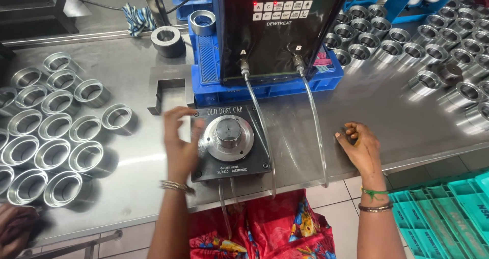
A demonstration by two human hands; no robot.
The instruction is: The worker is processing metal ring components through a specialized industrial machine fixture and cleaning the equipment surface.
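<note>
The left hand (179,143) hovers open and empty, fingers spread, against the left edge of the black gauge plate (232,143). The plate's steel plug (228,131) stands upright just right of that hand, nearer to it than to the other. The right hand (360,148) rests loosely curled and empty on the steel table (387,111), well right of the plate. Finished rings (51,147) lie in rows at the left, more rings (433,40) far right. Two clear hoses (313,121) run between plate and right hand, up to a black meter (275,30).
</note>
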